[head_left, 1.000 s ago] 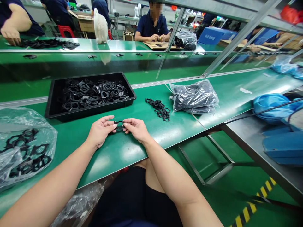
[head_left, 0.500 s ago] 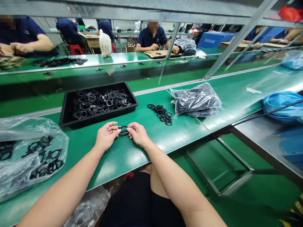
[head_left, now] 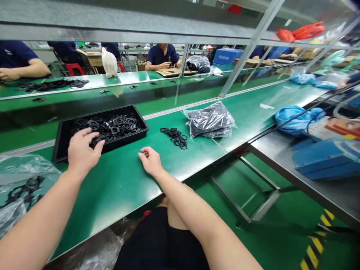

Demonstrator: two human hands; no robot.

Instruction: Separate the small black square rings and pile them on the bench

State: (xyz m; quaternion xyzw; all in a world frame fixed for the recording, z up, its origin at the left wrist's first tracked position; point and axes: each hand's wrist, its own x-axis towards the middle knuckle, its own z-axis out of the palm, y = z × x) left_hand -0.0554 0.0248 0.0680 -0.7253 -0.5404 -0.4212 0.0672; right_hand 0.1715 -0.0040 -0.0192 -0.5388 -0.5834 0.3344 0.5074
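Observation:
My left hand (head_left: 84,152) is over the near left part of a black tray (head_left: 128,139), its fingers spread and nothing visible between them. Heaped in this tray are many small black ring-shaped parts (head_left: 115,125). To the right, my right hand (head_left: 151,161) rests low over the green bench, fingers curled in toward the thumb, with no part showing in it. A small pile of black ring parts (head_left: 176,138) lies beyond it on the bench. At the left, a clear plastic bag (head_left: 30,168) holds more black parts, partly behind my left forearm.
A clear bag of dark parts (head_left: 209,119) sits right of the small pile. Metal posts (head_left: 247,52) rise behind the bench. At the right are a blue cloth bundle (head_left: 295,118) and a blue machine (head_left: 326,159). Co-workers in dark shirts (head_left: 161,56) sit across the line.
The ring part both hands held is no longer visible in them. My left hand has moved left to the tray and opened; the right hand has separated from it. The view has turned right.

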